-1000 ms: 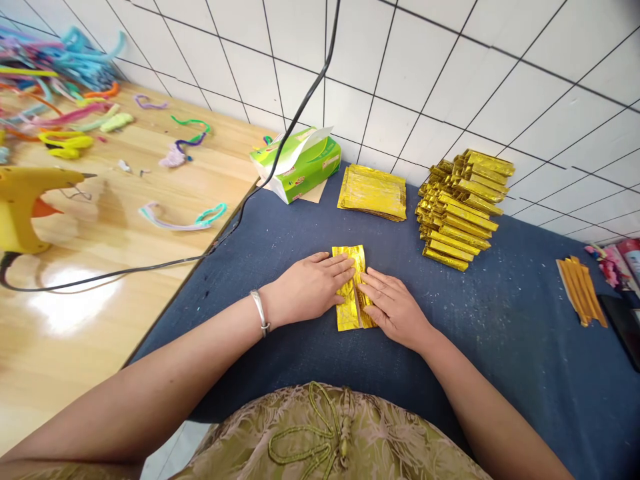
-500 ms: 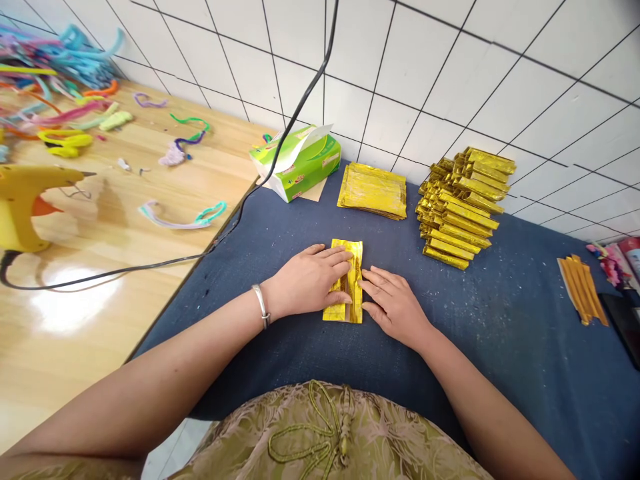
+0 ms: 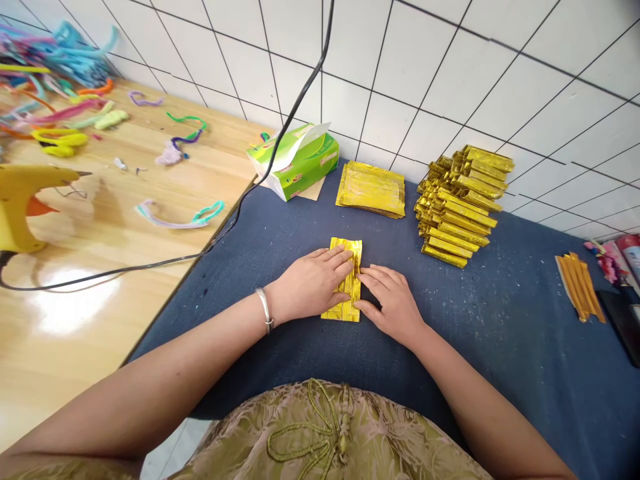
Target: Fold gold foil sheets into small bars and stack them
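Note:
A sheet of gold foil paper (image 3: 353, 303), creased lengthwise, lies on the dark blue cloth in front of me. My left hand (image 3: 320, 282) rests flat across its left and middle part, fingers stretched out and pointing right. At the sheet's right edge, my right hand (image 3: 393, 300) touches the foil with its fingertips, the thumb set apart below the fingers. Behind the hands lies a flat stack of gold foil sheets (image 3: 371, 190). To its right stands a pile of folded gold foil strips (image 3: 457, 213).
A green tissue pack (image 3: 300, 163) stands by the tiled wall. A black cable (image 3: 300, 100) hangs across and runs to a yellow glue gun (image 3: 25, 200) on the wooden table. Coloured pipe cleaners (image 3: 60, 73) lie far left. Orange-gold strips (image 3: 580, 287) and a black phone-like object (image 3: 620, 323) sit right.
My right fingertips have moved left onto the foil's right edge, and that edge looks folded further inward. My left hand stays pressed on the sheet.

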A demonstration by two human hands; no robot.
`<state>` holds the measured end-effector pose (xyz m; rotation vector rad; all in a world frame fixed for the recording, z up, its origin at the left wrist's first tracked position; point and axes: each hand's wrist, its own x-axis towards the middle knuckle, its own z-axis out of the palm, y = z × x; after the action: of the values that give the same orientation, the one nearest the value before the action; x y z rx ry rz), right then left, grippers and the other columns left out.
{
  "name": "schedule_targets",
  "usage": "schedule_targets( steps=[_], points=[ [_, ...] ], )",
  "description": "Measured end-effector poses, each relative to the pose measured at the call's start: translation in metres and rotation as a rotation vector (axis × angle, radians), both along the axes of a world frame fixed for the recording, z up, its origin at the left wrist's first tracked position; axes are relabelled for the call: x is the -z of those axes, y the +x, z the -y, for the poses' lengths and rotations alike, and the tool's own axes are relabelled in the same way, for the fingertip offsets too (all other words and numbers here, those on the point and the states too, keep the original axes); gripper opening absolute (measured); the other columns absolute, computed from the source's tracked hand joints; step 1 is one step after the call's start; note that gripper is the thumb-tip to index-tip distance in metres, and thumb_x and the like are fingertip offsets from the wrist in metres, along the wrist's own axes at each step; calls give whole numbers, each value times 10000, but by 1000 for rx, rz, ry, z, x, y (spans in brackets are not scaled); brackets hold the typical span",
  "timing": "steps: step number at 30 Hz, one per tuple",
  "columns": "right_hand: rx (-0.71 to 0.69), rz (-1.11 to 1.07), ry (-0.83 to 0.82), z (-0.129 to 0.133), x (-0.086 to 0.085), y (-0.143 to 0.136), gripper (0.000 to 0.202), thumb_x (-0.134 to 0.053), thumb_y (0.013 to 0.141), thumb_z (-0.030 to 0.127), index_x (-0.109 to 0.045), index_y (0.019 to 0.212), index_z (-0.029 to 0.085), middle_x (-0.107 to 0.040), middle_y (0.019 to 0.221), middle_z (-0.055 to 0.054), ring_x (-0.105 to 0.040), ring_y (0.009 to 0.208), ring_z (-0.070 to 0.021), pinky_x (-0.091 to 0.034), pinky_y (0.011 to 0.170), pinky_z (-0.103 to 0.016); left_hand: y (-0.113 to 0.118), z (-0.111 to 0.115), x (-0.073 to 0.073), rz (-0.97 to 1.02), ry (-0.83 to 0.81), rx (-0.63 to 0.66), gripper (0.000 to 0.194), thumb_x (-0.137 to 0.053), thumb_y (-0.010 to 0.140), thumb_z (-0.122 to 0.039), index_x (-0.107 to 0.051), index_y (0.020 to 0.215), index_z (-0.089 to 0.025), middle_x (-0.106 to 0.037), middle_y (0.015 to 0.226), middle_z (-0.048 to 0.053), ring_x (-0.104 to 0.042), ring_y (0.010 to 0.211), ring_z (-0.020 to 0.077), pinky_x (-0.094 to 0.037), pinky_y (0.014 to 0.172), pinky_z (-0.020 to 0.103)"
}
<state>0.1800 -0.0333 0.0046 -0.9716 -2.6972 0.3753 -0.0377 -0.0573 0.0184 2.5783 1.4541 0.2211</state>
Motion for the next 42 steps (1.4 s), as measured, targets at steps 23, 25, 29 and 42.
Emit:
schedule_targets(
  steps=[23, 25, 29, 42],
  points=[
    [133, -184, 37, -11, 13, 17, 399, -521, 863, 269, -490, 1257, 214, -596, 1146, -87, -535, 1021, -234, -437, 904, -424, -13, -6, -11, 116, -59, 342, 437, -436, 850, -66, -508, 1229, -272, -408, 1420, -7, -295, 1352, 173, -149, 1120, 404],
    [143, -168, 33, -12, 13, 18, 380, -523, 863, 276, -509, 1238, 217, -588, 1141, -88, -526, 1031, -235, -434, 911, -424, -16, -8, -11, 85, -1, 279, 426, -430, 846, -49, -526, 1205, -257, -440, 1394, 3, -316, 1337, 191, -179, 1102, 405],
    [136, -149, 15, -16, 13, 19, 335, -537, 854, 285, -548, 1186, 239, -588, 1098, -78, -523, 1025, -238, -435, 901, -431, -20, -13, -14, 56, 63, 169, 327, -431, 870, -89, -543, 1155, -203, -578, 1203, 53, -494, 1134, 189, -321, 985, 349],
    [162, -231, -100, -23, 11, 24, 297, -498, 871, 248, -556, 1162, 236, -548, 1067, -74, -530, 992, -200, -457, 891, -377, -37, -20, -8, 21, 30, 105, 189, -428, 917, -235, -607, 954, -186, -615, 1014, 46, -537, 945, 169, -391, 876, 304]
  ],
)
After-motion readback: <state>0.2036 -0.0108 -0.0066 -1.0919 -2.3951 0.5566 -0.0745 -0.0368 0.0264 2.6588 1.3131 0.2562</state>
